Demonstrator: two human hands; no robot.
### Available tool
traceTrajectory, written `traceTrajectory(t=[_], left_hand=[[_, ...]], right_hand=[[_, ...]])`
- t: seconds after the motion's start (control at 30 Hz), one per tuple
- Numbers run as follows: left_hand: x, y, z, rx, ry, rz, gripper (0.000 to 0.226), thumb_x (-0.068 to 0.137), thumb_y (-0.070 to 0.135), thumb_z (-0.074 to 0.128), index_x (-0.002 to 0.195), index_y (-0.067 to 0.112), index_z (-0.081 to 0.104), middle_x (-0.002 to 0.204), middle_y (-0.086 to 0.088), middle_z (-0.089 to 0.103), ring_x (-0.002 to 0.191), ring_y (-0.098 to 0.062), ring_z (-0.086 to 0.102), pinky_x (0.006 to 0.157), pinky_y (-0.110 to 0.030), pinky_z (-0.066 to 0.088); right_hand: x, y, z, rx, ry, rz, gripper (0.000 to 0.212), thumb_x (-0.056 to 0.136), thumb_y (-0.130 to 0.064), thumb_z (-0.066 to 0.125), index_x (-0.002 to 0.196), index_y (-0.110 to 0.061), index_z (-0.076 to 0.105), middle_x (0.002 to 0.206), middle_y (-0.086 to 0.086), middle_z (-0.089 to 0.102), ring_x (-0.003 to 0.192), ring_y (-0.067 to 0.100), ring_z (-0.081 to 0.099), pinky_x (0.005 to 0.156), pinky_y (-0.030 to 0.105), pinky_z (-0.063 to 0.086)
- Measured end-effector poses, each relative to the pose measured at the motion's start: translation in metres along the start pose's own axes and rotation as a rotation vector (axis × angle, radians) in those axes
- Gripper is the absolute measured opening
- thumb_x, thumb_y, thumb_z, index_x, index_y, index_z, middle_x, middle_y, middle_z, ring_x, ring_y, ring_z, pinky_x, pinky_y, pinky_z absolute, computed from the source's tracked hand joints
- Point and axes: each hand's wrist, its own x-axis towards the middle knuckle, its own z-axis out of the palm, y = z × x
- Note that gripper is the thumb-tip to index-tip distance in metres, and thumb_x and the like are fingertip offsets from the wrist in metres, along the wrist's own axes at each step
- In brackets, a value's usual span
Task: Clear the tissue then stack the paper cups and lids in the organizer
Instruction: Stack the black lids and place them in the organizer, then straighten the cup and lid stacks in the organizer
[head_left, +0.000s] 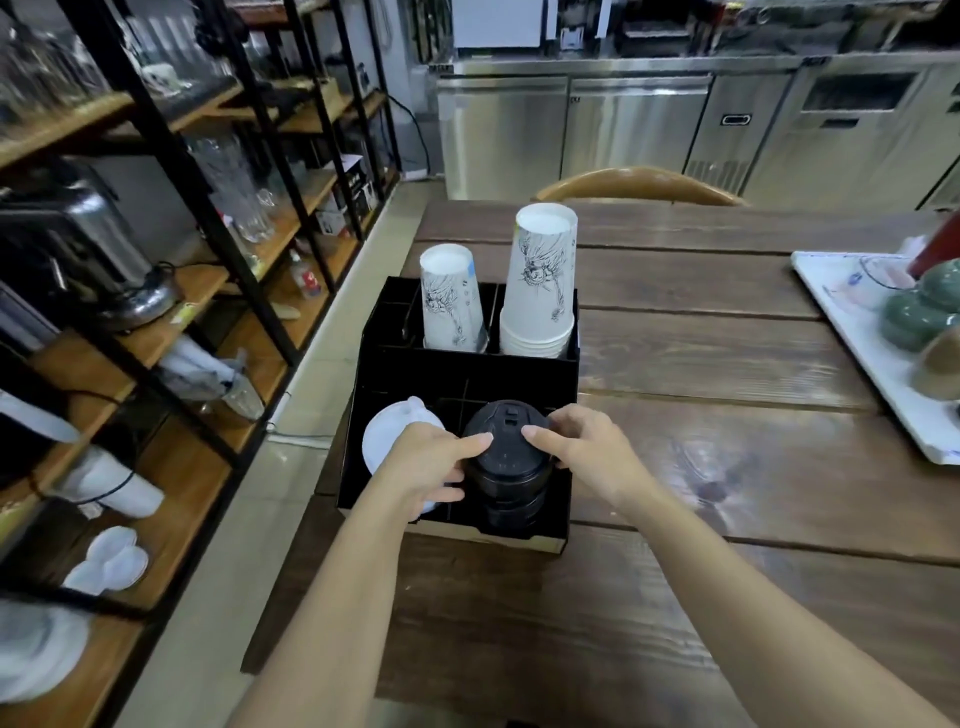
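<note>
A black organizer (467, 371) stands at the left edge of the wooden table. Its back compartments hold upside-down white paper cups with drawings: a short stack (451, 299) on the left and a taller stack (541, 280) on the right. In the front right compartment stands a stack of black lids (506, 467). My left hand (428, 462) grips the stack's left side and my right hand (576, 444) grips its right side, thumbs on the top lid. White lids (384, 439) lie in the front left compartment, partly hidden by my left hand. No tissue is visible.
A white tray (852, 353) with green and brown ceramic pieces sits at the table's right edge. A wooden chair back (639, 186) rises behind the table. Black-framed shelves (171, 223) with glassware and appliances line the left side, across a narrow floor strip.
</note>
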Motion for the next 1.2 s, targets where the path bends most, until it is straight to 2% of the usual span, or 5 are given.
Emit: traceTrajectory(t=[0.23, 0.77, 1.0, 1.1, 1.2], left_hand=[[0.013, -0.017, 0.002, 0.003, -0.002, -0.024, 0.027, 0.084, 0.018, 0.069, 0.101, -0.001, 0.060, 0.118, -0.021, 0.065, 0.097, -0.028, 0.063, 0.079, -0.035, 0.055], [0.024, -0.023, 0.004, 0.057, 0.009, -0.055, 0.031, 0.087, 0.013, 0.064, 0.111, -0.007, 0.059, 0.112, -0.022, 0.067, 0.092, -0.030, 0.070, 0.083, -0.035, 0.058], [0.020, -0.018, 0.001, 0.017, 0.011, -0.033, 0.018, 0.085, 0.012, 0.066, 0.097, 0.000, 0.059, 0.112, -0.018, 0.066, 0.094, -0.025, 0.065, 0.065, -0.024, 0.056], [0.019, -0.011, -0.005, 0.074, 0.050, 0.010, 0.036, 0.087, 0.020, 0.065, 0.113, -0.002, 0.055, 0.108, -0.019, 0.066, 0.092, -0.026, 0.065, 0.077, -0.031, 0.057], [0.013, 0.010, -0.011, 0.174, 0.108, 0.207, 0.010, 0.091, 0.022, 0.056, 0.090, 0.013, 0.052, 0.087, -0.012, 0.054, 0.077, -0.024, 0.053, 0.074, -0.033, 0.051]], right_hand=[[-0.003, 0.003, 0.006, -0.135, -0.018, 0.002, 0.032, 0.083, -0.036, 0.066, 0.103, -0.012, 0.063, 0.100, 0.002, 0.067, 0.096, 0.018, 0.062, 0.080, 0.029, 0.049], [0.000, -0.001, 0.008, -0.320, -0.126, -0.041, 0.028, 0.086, -0.037, 0.061, 0.100, -0.013, 0.068, 0.098, 0.004, 0.072, 0.091, 0.018, 0.066, 0.082, 0.035, 0.054], [0.003, 0.001, 0.004, -0.320, -0.176, -0.020, 0.035, 0.085, -0.047, 0.057, 0.101, -0.017, 0.065, 0.100, -0.001, 0.071, 0.095, 0.017, 0.065, 0.085, 0.035, 0.053], [0.004, -0.003, -0.002, -0.265, -0.078, -0.023, 0.045, 0.086, -0.049, 0.054, 0.114, -0.014, 0.061, 0.110, -0.002, 0.066, 0.104, 0.015, 0.060, 0.088, 0.028, 0.047], [0.009, -0.011, -0.013, -0.211, 0.099, -0.078, 0.031, 0.089, -0.035, 0.056, 0.109, -0.013, 0.064, 0.100, 0.000, 0.068, 0.098, 0.017, 0.062, 0.081, 0.026, 0.043]])
